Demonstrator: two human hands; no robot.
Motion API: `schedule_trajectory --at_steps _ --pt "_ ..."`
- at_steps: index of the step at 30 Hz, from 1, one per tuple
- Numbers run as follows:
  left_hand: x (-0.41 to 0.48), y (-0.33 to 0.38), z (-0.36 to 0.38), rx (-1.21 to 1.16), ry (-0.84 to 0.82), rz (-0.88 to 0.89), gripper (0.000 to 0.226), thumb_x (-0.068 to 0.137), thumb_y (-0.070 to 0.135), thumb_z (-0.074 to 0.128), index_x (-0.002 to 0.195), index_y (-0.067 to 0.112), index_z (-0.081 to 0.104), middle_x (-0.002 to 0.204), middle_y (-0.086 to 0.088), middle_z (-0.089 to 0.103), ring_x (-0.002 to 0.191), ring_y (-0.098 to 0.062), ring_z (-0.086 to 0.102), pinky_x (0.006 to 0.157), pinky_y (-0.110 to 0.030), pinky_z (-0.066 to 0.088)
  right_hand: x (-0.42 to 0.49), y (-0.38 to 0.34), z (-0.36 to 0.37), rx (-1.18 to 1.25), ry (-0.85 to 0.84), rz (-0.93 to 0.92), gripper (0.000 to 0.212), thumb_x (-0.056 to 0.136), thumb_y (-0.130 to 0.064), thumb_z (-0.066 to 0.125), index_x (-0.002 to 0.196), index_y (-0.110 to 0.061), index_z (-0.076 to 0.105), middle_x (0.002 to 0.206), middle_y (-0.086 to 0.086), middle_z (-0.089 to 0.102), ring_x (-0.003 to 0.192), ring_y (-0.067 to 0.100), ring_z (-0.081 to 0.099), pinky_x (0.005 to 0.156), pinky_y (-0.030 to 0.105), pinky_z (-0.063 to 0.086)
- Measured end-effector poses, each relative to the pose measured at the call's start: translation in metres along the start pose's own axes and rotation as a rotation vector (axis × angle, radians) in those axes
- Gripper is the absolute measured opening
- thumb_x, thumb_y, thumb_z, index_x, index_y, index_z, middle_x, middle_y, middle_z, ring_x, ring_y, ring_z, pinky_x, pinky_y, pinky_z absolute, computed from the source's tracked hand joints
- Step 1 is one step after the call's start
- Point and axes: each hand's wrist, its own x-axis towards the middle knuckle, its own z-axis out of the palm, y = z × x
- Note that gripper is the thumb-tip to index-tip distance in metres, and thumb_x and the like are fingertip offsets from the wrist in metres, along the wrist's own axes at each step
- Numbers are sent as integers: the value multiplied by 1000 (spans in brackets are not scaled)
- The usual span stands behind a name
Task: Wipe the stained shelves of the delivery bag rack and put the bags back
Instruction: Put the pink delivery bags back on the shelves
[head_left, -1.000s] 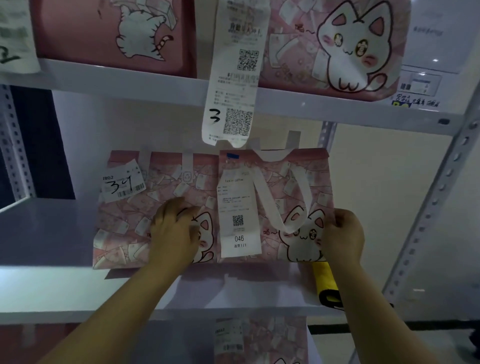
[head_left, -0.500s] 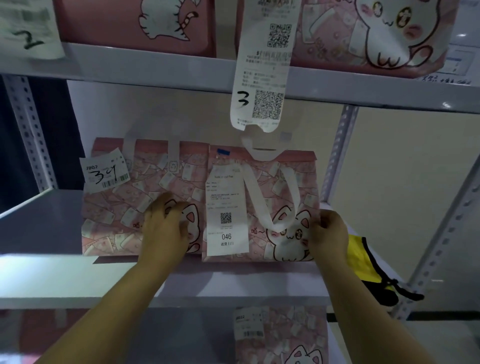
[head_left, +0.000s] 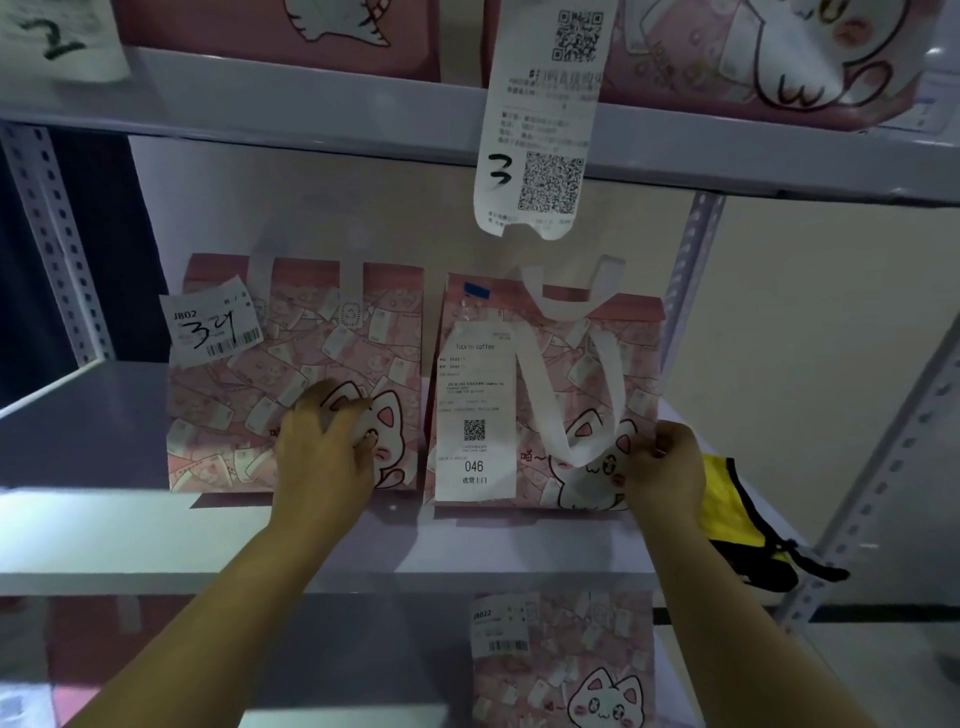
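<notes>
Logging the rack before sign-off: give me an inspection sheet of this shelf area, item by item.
Surface: middle shelf, white, no stain seen in dim light.
Job's things: left bag and right bag upright, side by side; yellow cloth at shelf's right end.
Clutter: long receipt hanging from upper shelf.
Grippers: left hand presses left bag's front; right hand pinches right bag's edge.
Cables: nothing seen.
Surroundings: upper-shelf bags; lower bag.

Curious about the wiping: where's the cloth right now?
Head view: the yellow cloth lies far right on the middle shelf, beside the right hand gripping the 046 bag.
</notes>
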Motion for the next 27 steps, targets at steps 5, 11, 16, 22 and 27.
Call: schedule_trajectory --at_steps 5,11,16,22,27 --pt "-10 9 -3 -2 19 -35 43 71 -3 71 112 6 65 124 -26 48 112 -47 42 89 -57 39 -10 0 -10 23 9 -73 21 90 -11 52 111 -12 56 91 -3 58 76 8 54 60 21 40" --pt "-25 25 -6 -48 27 -64 40 78 7 68 117 10 62 125 -16 50 114 -41 40 91 -51 38 -25 -11 -37 59 11 -146 33 89 -20 61 120 -14 53 117 -3 58 109 13 52 88 31 45" --pt "-54 43 -17 -128 26 -47 34 81 11 66 114 13 61 120 -8 51 113 -32 43 90 -35 38 -49 -14 -63 83 -78 -278 16 89 -17 58 105 -20 58 100 -10 60 95 6 56 72 10 41" --pt "-116 61 -28 -176 -48 -124 29 84 18 64 113 20 60 115 0 50 106 -24 51 84 -32 41 -90 6 -83 119 -333 -333 15 88 -12 60 95 -26 60 89 -19 61 83 -9 57 66 2 43" --pt "-172 59 -31 -142 -129 -165 24 82 13 67 106 10 64 107 -8 57 98 -27 56 86 -30 42 -127 46 -86 -9 -608 -285 10 88 -17 62 91 -26 63 85 -18 63 79 -8 58 66 1 42"
